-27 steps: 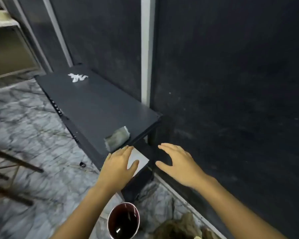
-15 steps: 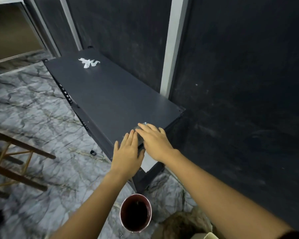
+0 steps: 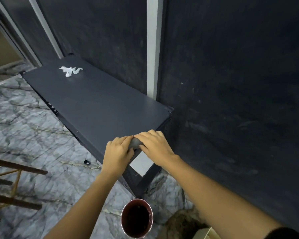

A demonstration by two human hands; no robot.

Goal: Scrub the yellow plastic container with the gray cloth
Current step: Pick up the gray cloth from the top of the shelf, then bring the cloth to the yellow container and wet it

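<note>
The gray cloth lies bunched at the near corner of a dark shelf top. My left hand and my right hand both press down on it, fingers curled over it from either side, so only a small gray hump shows between them. No yellow plastic container can be made out; a pale yellowish corner pokes in at the bottom edge, too cut off to identify.
A crumpled white tissue sits at the far end of the shelf. A dark red cup stands on the marble floor below my hands. A brown wooden frame is at the left. A dark wall runs along the right.
Both hands moved forward from open and hovering onto the gray cloth and closed over it. The cloth went from lying flat and visible to bunched under my fingers.
</note>
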